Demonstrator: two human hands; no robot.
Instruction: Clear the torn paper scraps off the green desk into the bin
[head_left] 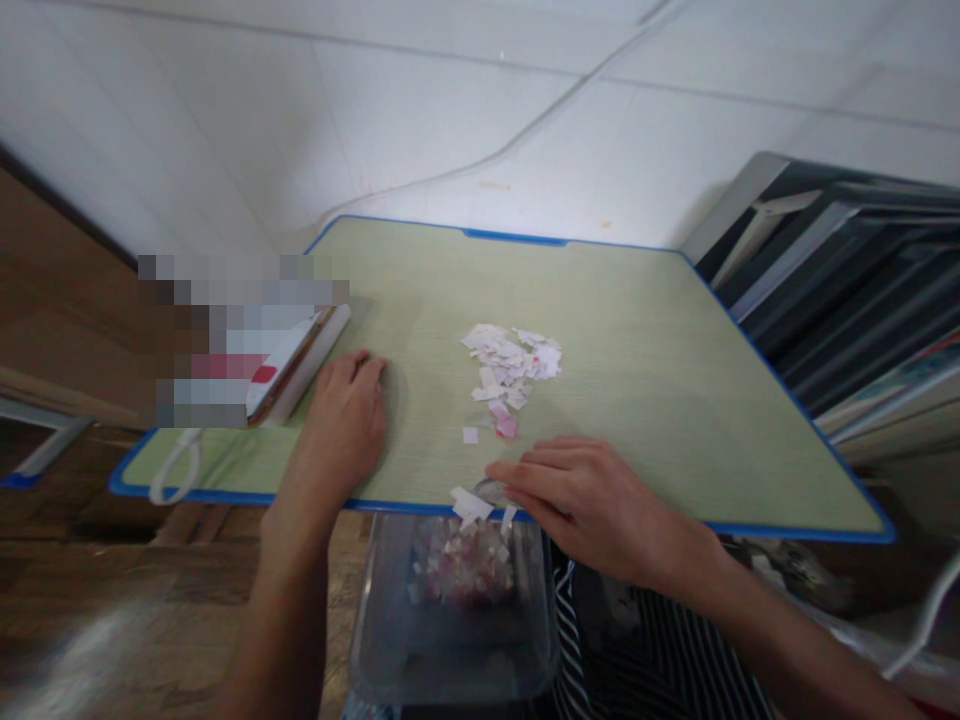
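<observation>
My right hand (581, 495) is at the near edge of the green table, fingers stretched out and low over the surface. By its fingertips, white paper scraps (471, 506) hang over the edge, beside a small greyish blurred patch I cannot make out. Further back lies a loose pile of white and pink paper scraps (510, 360). Under the edge, a clear plastic bin (454, 660) holds many scraps. My left hand (349, 415) rests on the table at the left with its fingers curled in; nothing shows in them.
The green table (637, 320) has a blue rim and touches the white wall. At its left lies a partly blurred-out boxy object (300, 360) with a white loop (178, 468). Dark flat panels (847, 250) lean at the right. A cable (540, 120) runs along the wall.
</observation>
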